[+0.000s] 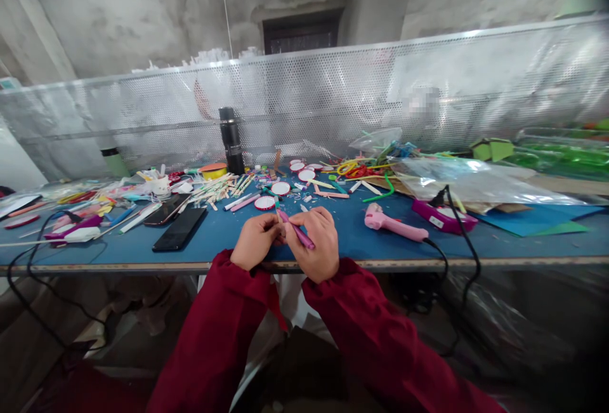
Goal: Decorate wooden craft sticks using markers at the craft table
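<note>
Both hands meet at the near edge of the blue table (219, 238). My right hand (318, 245) is closed around a thin pink-purple stick (297, 230) that slants up toward the left. My left hand (255, 239) has its fingers curled and pinches the stick's upper end. Both arms wear dark red sleeves. Round red-rimmed white discs (264, 202) lie just beyond the hands.
A pink glue gun (392, 224) with a black cord lies to the right. Two black phones (179, 229) lie to the left. A black flask (231, 140) stands at the back, before a perforated metal screen (333, 96). Sticks, coloured straws and plastic bags litter the table.
</note>
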The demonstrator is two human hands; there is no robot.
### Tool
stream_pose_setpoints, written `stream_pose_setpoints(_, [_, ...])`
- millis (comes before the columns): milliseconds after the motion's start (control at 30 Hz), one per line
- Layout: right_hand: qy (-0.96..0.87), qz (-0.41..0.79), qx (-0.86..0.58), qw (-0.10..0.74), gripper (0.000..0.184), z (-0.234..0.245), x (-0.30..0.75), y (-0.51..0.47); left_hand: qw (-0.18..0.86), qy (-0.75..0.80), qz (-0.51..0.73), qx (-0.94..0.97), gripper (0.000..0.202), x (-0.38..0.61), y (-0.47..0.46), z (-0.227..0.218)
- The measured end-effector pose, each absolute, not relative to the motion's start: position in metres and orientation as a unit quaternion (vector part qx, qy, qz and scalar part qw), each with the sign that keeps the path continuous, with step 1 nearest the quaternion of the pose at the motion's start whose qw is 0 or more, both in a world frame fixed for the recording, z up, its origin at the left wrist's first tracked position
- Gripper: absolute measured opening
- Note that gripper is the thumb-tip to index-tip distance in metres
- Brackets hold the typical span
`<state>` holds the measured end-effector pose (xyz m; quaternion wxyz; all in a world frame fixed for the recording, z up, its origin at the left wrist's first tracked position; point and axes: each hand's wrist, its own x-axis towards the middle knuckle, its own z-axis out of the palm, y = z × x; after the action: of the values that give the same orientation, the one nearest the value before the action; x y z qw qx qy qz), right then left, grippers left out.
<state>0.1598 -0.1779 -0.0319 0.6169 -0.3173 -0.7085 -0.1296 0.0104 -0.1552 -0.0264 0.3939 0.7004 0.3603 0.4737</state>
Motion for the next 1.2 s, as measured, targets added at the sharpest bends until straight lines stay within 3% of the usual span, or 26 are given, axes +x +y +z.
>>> stream_pose_setpoints(1200, [-0.710,-0.136,-0.318,0.613,0.011,-0.0324,0.1597,-0.1774,0.390,0.366,0.475,0.699,0.016,0.0104,-0.1560,-0.0257])
